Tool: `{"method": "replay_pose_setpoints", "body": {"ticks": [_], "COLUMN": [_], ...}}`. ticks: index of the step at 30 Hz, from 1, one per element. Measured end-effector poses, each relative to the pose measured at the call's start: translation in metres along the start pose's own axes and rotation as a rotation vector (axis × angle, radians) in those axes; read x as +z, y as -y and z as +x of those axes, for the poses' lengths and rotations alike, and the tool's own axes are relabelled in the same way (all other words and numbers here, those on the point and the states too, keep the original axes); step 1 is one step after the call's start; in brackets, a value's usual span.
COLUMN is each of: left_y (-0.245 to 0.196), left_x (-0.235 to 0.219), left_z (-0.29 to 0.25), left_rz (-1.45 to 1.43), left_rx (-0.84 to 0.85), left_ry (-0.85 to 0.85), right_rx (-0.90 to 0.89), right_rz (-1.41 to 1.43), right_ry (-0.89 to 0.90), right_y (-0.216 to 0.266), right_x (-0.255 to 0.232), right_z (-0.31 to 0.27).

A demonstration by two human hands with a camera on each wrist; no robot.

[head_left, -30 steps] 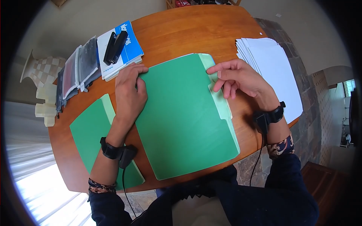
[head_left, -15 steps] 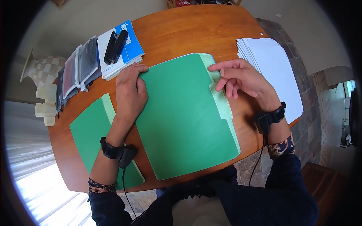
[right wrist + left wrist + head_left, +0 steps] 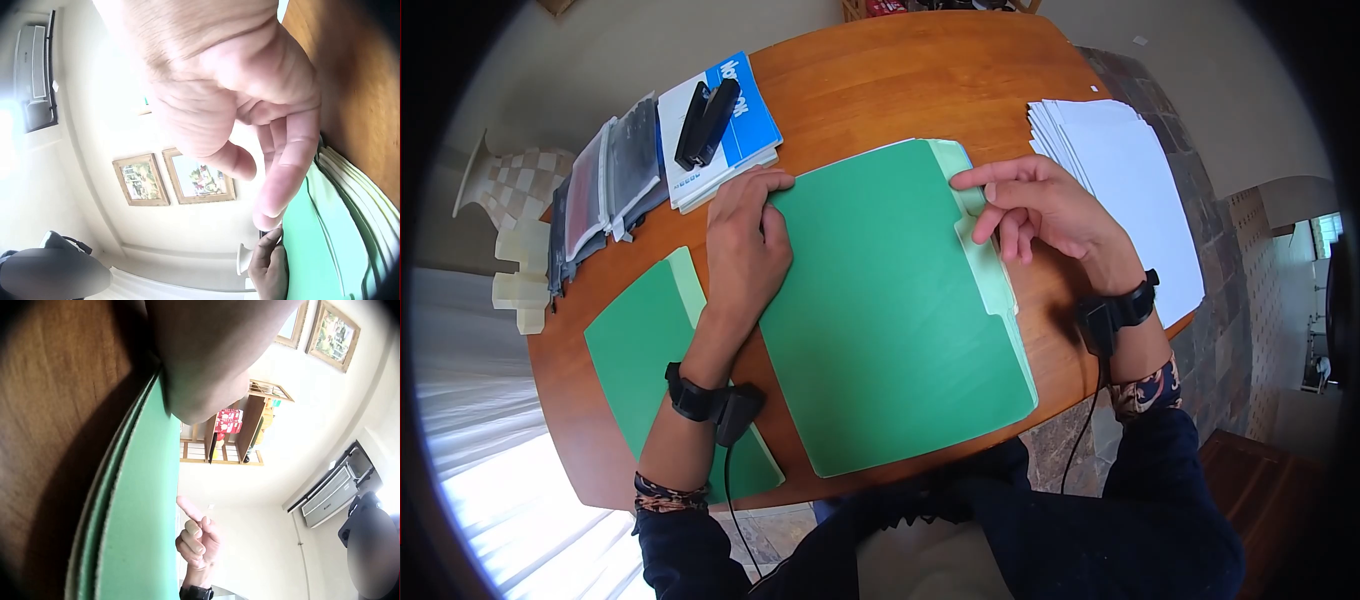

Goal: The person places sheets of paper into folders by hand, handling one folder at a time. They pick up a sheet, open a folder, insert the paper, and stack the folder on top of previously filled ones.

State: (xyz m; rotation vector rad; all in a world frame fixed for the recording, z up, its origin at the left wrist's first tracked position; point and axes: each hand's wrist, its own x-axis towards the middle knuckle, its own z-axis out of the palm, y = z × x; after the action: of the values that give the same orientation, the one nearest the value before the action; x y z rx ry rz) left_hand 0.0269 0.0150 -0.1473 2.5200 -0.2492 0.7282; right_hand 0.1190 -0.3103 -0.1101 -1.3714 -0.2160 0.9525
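Note:
A stack of green tabbed folders [image 3: 890,310] lies at the middle of the table, its light green tabs along the right side. The left hand [image 3: 747,235] rests along the stack's upper left edge, fingers bent over the corner. At the right edge, the right hand [image 3: 1045,208] has its index finger extended onto the tab area, thumb close to it, the other fingers loosely bent. In the right wrist view the right hand [image 3: 250,100] hangs beside the layered folder edges [image 3: 356,212]; whether it presses them cannot be told. Nothing is gripped in either hand.
Another green folder [image 3: 645,345] lies left, partly under the left forearm. A black stapler [image 3: 706,125] sits on notebooks [image 3: 755,120] at the upper left, beside zippered pouches [image 3: 612,180]. White paper sheets [image 3: 1125,190] are stacked on the right side of the wooden table [image 3: 900,70].
The right hand has shifted very slightly to the right along the tabs since the earliest frame. The left hand and the folders look the same.

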Motion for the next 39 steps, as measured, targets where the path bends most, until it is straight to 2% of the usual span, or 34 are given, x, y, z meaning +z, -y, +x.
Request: {"method": "replay_pose_setpoints", "body": {"ticks": [8, 13, 15, 16, 18, 23, 26, 28, 29, 31, 32, 34, 35, 37, 38, 39], "left_y": [0.0, -0.003, -0.003, -0.003, -0.004, -0.01, -0.012, -0.008, -0.003, 0.009, 0.014, 0.023, 0.027, 0.035, 0.043, 0.052], "left_x": [0.0, -0.003, -0.003, -0.003, -0.003, -0.005, -0.006, -0.006, -0.006, -0.006, -0.004, 0.0, 0.001, 0.0, -0.003, -0.008], "left_z": [0.0, -0.001, -0.001, -0.001, -0.001, 0.001, 0.002, 0.001, -0.001, -0.006, -0.007, -0.01, -0.012, -0.016, -0.017, -0.017], "left_rz": [0.004, 0.013, 0.007, 0.0, -0.004, -0.03, -0.086, -0.247, -0.244, -0.59, -0.588, -0.836, -0.836, -1.186, -1.185, -1.308], "left_rx": [0.01, -0.043, -0.039, -0.035, -0.025, -0.031, -0.079, -0.218, -0.218, -0.522, -0.522, -0.582, -0.58, -0.289, -0.29, -0.261], "left_ry": [0.011, 0.035, 0.038, 0.043, 0.041, 0.053, -0.04, -0.085, -0.084, -0.077, -0.078, -0.212, -0.213, -0.278, -0.277, -0.16], "right_rx": [0.007, -0.039, -0.097, -0.096, -0.142, -0.095, -0.096, -0.189, -0.19, -0.131, -0.132, -0.052, -0.037, -0.02, -0.001, -0.001], "right_rz": [0.116, 0.25, 0.399, 0.399, 0.495, 0.435, 0.366, 0.271, 0.272, 0.206, 0.206, 0.015, -0.05, -0.128, -0.206, -0.204], "right_ry": [0.044, 0.096, 0.212, 0.212, 0.403, 0.524, 0.602, 0.616, 0.618, 0.481, 0.483, 0.187, 0.112, 0.049, -0.016, -0.017], "right_y": [-0.006, -0.008, -0.01, -0.011, -0.013, -0.024, -0.028, -0.029, -0.025, -0.011, -0.008, -0.003, 0.0, 0.002, 0.003, 0.003], "right_x": [-0.006, -0.006, -0.007, -0.006, -0.001, 0.013, 0.017, 0.019, 0.02, 0.02, 0.016, 0.004, 0.003, -0.002, -0.003, -0.003], "right_z": [0.004, 0.005, 0.006, 0.006, 0.005, 0.005, 0.004, 0.003, 0.002, -0.004, -0.003, -0.003, -0.004, -0.004, -0.004, -0.005]}}
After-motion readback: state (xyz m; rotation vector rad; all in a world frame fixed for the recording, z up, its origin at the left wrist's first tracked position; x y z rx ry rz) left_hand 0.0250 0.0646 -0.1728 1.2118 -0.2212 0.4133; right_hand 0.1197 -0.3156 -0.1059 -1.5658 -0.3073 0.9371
